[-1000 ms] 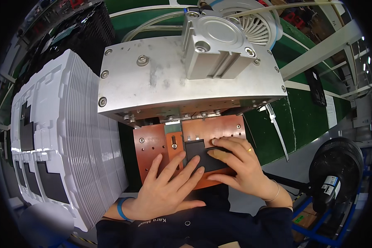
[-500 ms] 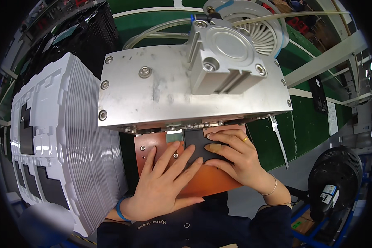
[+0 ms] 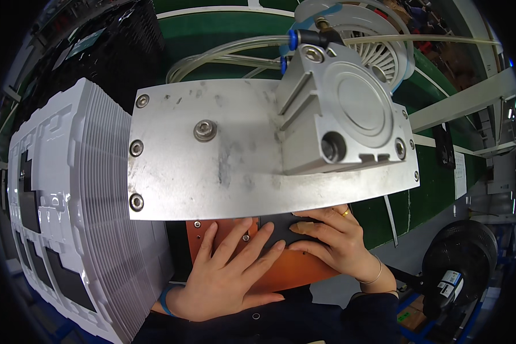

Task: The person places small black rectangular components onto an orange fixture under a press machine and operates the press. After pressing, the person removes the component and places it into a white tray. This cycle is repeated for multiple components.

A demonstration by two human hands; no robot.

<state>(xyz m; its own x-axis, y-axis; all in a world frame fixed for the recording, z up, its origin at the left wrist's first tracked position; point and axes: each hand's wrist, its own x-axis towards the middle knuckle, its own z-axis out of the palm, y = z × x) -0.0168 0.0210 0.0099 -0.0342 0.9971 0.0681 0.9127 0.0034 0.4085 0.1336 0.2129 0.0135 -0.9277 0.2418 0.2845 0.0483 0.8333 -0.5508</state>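
Observation:
A flat dark grey piece (image 3: 276,223) lies on an orange plate (image 3: 295,268), its far part hidden beneath the overhanging silver metal housing (image 3: 235,166). My left hand (image 3: 221,275) is open, palm down, its spread fingers over the plate's left side with the rightmost fingertips on or beside the grey piece. My right hand (image 3: 341,243) rests on the piece's right side with fingers stretched out, some of them partly covered by the housing's front edge. One of its fingers has a yellowish wrap. Neither hand is lifting anything.
A silver cylinder block (image 3: 350,114) with air tubes (image 3: 235,49) tops the housing. At the left stands a tall stack of white plastic trays (image 3: 106,200), with black trays (image 3: 109,57) behind. A black fan (image 3: 458,269) is at the right, a white fan (image 3: 378,54) behind the housing.
My view has shifted, so the housing looks larger and lower and hides more of the grey piece and my right fingertips. Both hands stay in nearly the same places on the plate and piece.

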